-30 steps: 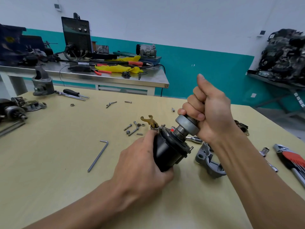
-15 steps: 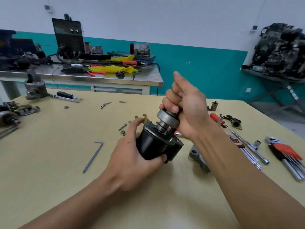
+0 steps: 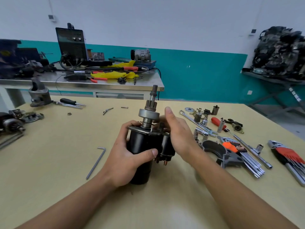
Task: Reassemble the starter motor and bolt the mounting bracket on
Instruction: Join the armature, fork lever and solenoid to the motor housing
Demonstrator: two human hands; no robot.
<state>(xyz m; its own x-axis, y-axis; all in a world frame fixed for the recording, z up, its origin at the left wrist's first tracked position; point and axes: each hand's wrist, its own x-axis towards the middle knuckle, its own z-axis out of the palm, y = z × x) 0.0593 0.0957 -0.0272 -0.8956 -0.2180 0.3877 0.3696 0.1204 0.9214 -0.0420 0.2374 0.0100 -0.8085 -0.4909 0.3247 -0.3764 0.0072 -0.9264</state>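
Note:
The black starter motor (image 3: 143,142) stands upright on the yellow table (image 3: 49,154), its grey clutch and pinion drive (image 3: 149,113) pointing up on the shaft. My left hand (image 3: 127,156) grips the motor body from the left, thumb across its front. My right hand (image 3: 178,134) rests against the motor's right side by the solenoid (image 3: 167,146). Its thumb is raised and its fingers reach behind the shaft under the clutch; their tips are hidden. The grey and black mounting bracket (image 3: 221,152) lies on the table just right of my right wrist.
A loose hex key (image 3: 96,161) lies to the left of the motor. Two hex key sets (image 3: 242,154) (image 3: 290,156), sockets, a spanner (image 3: 198,123) and a red screwdriver (image 3: 217,121) crowd the right side. A grey nose housing (image 3: 39,95) and other motor parts sit far left.
My right hand let go of the pinion drive and dropped to the motor's right side. The motor went from tilted in the air to upright on the table.

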